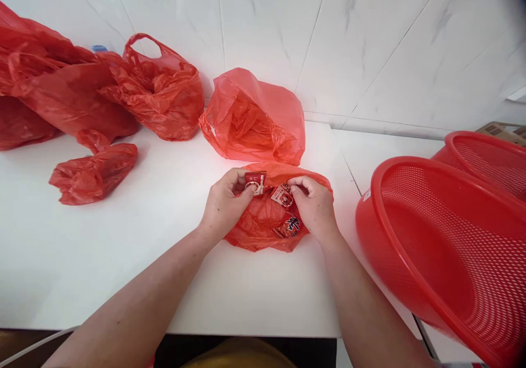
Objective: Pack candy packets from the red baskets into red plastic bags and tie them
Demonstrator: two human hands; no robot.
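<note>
Between the thumb and fingers of my left hand [226, 201] is a small dark red snack packet [255, 183] with white print. It is held over the left side of an open red plastic bag [242, 236]. My right hand [315, 206] pinches another small packet [282, 195], red and white, over the bag's right side. Inside the bag, below that hand, lies a red packet [290, 225] with dark and white lettering. My hands hide parts of the bag's rim.
Behind stands an open red bag [263, 127] against the tiled wall. Fuller red bags [164, 99] line the left, with a small knotted bag [98, 173] before them. Red plastic baskets [423, 247] stand at the right, near a cardboard box [503, 131]. The white table [123, 258] lies beneath.
</note>
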